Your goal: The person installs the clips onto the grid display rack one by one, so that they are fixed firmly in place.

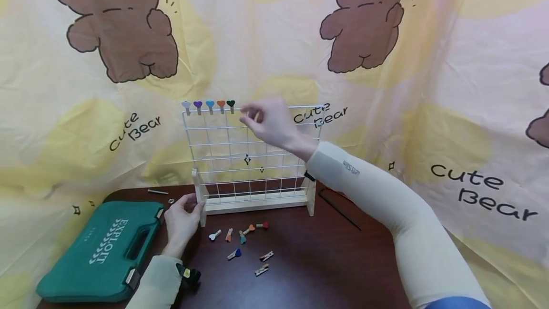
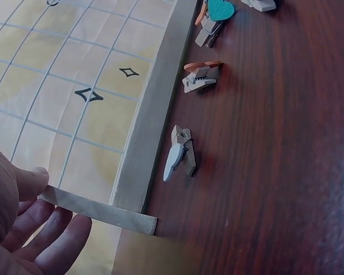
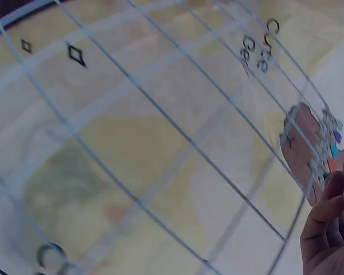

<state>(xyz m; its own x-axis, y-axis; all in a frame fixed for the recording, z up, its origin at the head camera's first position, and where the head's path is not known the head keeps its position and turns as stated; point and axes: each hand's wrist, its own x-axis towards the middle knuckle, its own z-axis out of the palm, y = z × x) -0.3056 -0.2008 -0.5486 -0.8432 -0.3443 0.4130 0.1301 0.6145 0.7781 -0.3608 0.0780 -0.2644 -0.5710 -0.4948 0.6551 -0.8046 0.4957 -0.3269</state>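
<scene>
While the left hand [image 1: 182, 218] grips the left wooden leg [image 2: 103, 213] of the wire rack [image 1: 257, 205], thumb on one side and fingers on the other, the right hand [image 1: 274, 122] is up near the top wire [image 1: 304, 107], its thumb and fingers curled toward each other. Whether those right fingers pinch anything or are released, I cannot tell; nothing shows clearly between them. Just left of them, five heart-topped pegs [image 1: 209, 104] are clipped in a row at the left end of the wire, the dark green peg [image 1: 230, 104] nearest the hand. Eight loose pegs [image 1: 242, 237] lie on the surface [image 1: 326, 271], on the near side of the rack.

The step in hand appears to be filling the top wire from left to right. If the right fingers are bare, the next move probably calls for picking up a loose peg; if they hold one, for seating it right of the green, with the rack kept steady.
</scene>
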